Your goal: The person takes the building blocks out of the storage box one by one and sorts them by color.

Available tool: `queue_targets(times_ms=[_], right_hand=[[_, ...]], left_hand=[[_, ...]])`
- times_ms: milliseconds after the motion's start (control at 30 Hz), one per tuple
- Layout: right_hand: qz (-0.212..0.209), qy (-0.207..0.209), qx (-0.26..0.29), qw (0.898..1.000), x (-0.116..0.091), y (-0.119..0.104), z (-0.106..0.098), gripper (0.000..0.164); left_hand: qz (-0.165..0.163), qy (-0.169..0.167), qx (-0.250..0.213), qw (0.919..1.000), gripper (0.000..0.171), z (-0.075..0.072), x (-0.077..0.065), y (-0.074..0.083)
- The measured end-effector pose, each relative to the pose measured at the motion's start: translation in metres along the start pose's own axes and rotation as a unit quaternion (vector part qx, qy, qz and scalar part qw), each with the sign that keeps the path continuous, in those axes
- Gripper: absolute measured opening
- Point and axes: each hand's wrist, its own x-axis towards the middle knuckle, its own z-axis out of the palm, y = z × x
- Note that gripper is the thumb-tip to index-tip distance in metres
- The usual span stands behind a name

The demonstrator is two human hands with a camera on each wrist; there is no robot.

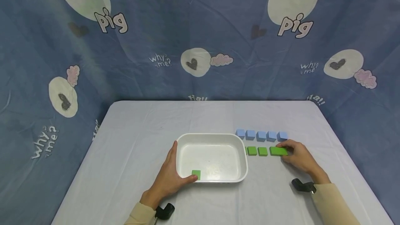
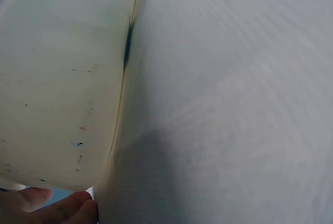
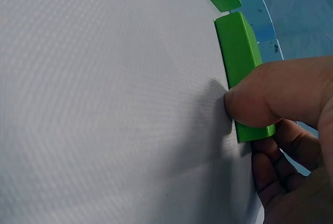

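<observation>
My left hand (image 1: 170, 176) holds the near left corner of a shallow white tray (image 1: 212, 134). Its thumb lies along the front rim and its fingers run up the left side; in the left wrist view, fingertips (image 2: 78, 203) show past the tray's outer wall (image 2: 57, 88). Inside the tray, beside the thumb, lies a small green block (image 1: 196, 173). To the right of the tray, my right hand (image 1: 298, 155) pinches a long green block (image 1: 278, 151) at its right end. In the right wrist view the thumb (image 3: 255, 99) covers part of that block's near face.
Small green blocks (image 1: 263, 151) continue the row leftward, one partly hidden behind the tray's right rim. Behind them stands a row of several blue cubes (image 1: 261, 136). A white cloth (image 1: 150, 121) covers the table, and a blue patterned curtain (image 1: 193, 27) hangs around it.
</observation>
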Motion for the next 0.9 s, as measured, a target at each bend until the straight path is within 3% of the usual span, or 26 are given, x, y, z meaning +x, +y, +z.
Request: queue_targets(times_ms=[433, 700, 900], right_hand=[[0.003, -0.007, -0.007, 1.0, 0.001, -0.001, 0.004, 0.039], [0.011, -0.004, -0.009, 1.0, -0.005, -0.009, -0.011, 0.046], [-0.044, 0.049, 0.086, 0.994, 0.0, -0.023, -0.029, 0.048]], left_hand=[[0.002, 0.0, 0.001, 1.0, 0.139, 0.0, 0.0, 0.0], [0.004, -0.004, 0.008, 1.0, 0.139, 0.001, 0.001, -0.001], [-0.004, -0.001, 0.004, 1.0, 0.139, 0.001, 0.0, -0.001]])
